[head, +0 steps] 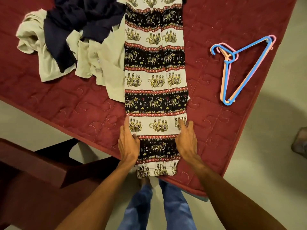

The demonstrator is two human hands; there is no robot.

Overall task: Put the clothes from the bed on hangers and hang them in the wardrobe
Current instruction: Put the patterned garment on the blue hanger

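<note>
Elephant-print trousers (155,80) in black, cream and red bands lie flat and lengthwise on the red quilted bed (216,22), cuff end at the near edge. My left hand (128,143) rests flat on the left edge of the trousers near the cuff, fingers straight. My right hand (186,138) lies on the right edge at the same height, fingers loosely extended on the fabric. A stack of plastic hangers (239,67), blue, pink and orange, lies on the bed to the right. A heap of navy clothes (79,22) and cream clothes (54,52) sits at the left.
The bed's corner points toward me, with pale floor (274,146) on the right and left. A dark wooden piece of furniture (33,171) stands at the lower left. My jeans-clad legs (157,205) are below the bed edge. Something partly seen lies on the floor at the right edge.
</note>
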